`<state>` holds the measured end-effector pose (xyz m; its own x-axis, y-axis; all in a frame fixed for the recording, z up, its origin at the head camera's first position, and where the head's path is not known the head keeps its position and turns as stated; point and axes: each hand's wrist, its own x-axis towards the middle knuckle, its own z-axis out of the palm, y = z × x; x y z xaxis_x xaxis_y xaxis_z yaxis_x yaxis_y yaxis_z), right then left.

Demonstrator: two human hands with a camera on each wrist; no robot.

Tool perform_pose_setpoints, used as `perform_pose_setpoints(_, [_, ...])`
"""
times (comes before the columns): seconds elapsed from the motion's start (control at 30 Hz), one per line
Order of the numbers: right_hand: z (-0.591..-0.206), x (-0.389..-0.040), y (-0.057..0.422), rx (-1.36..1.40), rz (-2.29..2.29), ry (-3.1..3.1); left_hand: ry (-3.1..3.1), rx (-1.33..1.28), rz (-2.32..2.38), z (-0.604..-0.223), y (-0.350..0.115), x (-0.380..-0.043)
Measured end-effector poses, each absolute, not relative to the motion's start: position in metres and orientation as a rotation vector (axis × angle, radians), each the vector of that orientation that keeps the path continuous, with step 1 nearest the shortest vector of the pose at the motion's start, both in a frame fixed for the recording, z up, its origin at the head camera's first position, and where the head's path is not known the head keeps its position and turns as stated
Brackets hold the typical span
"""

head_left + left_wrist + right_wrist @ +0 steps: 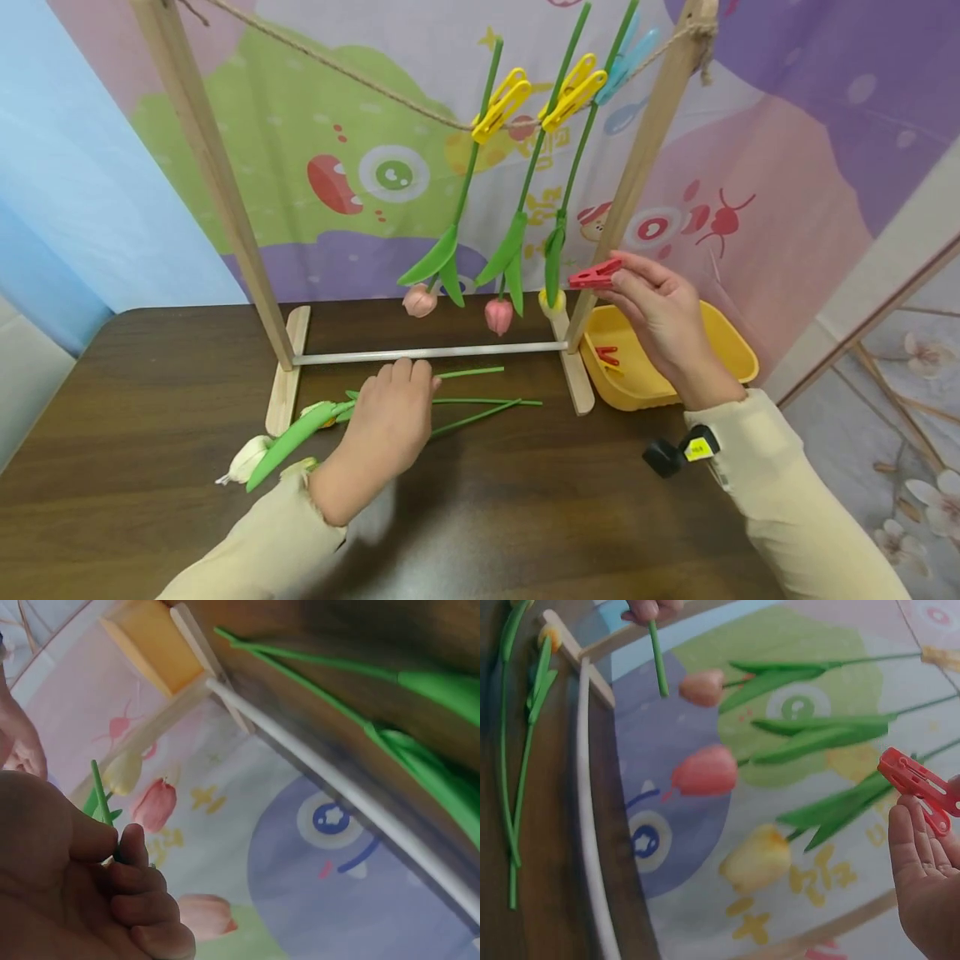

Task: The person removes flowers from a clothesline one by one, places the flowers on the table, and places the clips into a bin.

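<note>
- Pinched between my left thumb and forefinger is the green stem of a white tulip; that left hand makes a narrow grip just before the wooden rack.
- This tulip's bloom is in front of the rack's left foot, pointing left and toward me; its bare stem end points right, so the long axis runs roughly along the rack's low bar, a little aslant.
- Two loose tulips lie in front of the rack. I judge it best to pinch lightly near the bare end, lift only the white one clear of their stems, and turn it bloom down without bending the leaf.
- Three tulips hang bloom down from the rack's rope, long axes steep, held by yellow and blue pegs.
- At the rack's right post, my right hand pinches a red peg, nose pointing left, long axis nearly level. Squeezing its handles squarely should keep it from twisting; whether its jaws are parted, I cannot tell.
- Right of the rack sits a yellow basket with more pegs inside.
</note>
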<state>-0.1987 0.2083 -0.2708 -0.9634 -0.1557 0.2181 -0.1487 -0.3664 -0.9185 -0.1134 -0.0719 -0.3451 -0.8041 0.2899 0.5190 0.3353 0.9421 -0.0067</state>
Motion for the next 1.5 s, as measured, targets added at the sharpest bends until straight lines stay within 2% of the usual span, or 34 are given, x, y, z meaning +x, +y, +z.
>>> perform_pose_setpoints(0.67, [-0.318,-0.213,0.249,-0.076,-2.627,1.669,-2.682,-0.433,-0.206,-0.374,-0.058,-0.086])
perform_pose_setpoints(1.1, [-0.348,-0.227,0.271,0.19,-2.584,1.648,-2.767,-0.41,-0.222,-0.387,-0.049,-0.083])
perform_pose_setpoints(1.5, [-0.363,-0.239,0.279,0.315,-2.472,1.68,-2.86,-0.408,-0.255,-0.399,-0.043,-0.085])
